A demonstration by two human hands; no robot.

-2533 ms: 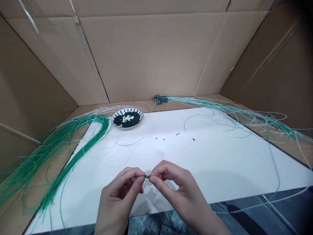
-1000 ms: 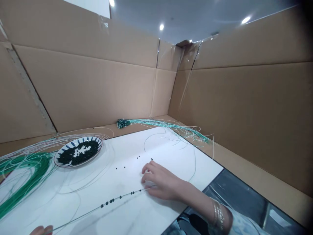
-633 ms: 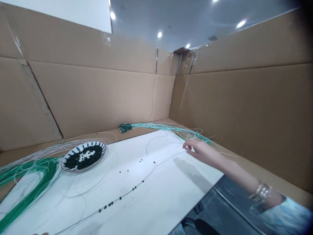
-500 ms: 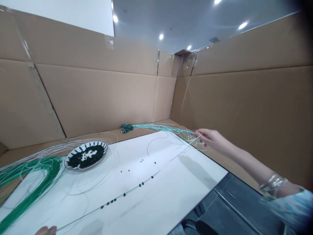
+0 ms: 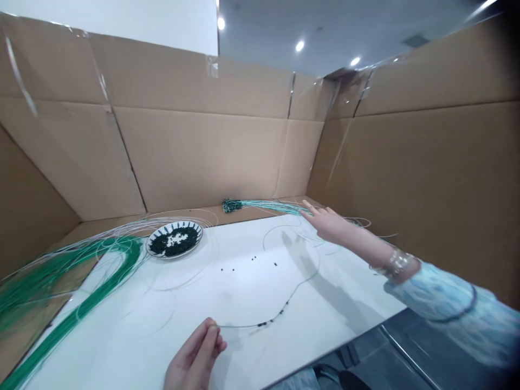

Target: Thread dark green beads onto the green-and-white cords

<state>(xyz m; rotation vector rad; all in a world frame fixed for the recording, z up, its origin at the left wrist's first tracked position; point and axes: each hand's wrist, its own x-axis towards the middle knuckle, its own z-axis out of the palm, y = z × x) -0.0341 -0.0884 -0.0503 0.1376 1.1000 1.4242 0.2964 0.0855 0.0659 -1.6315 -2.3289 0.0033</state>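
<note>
At the bottom centre my left hand (image 5: 195,355) pinches the end of a thin green thread (image 5: 238,327) between thumb and fingertips. Several small dark green beads (image 5: 266,323) are strung along it, and the thread curves away to the right across the white board. My right hand (image 5: 331,226) hovers at the far right with its first fingers stretched out and nothing seen in them. It is closest to a bundle of pale green threads (image 5: 268,205) with a dark beaded end; the hand hides part of that bundle.
A rimmed plate (image 5: 151,250) of dark green beads stands at the back left of the white board (image 5: 170,325). Beside it lies a thick hank of green thread (image 5: 93,287). Several loose beads (image 5: 275,264) dot the board. Cardboard walls (image 5: 203,157) enclose the back and sides.
My right hand drew along the beaded thread, let go of it, and moved out over the thread bundle, its fingers now spread. My left hand came further into view, still pinching the thread. The view turned.
</note>
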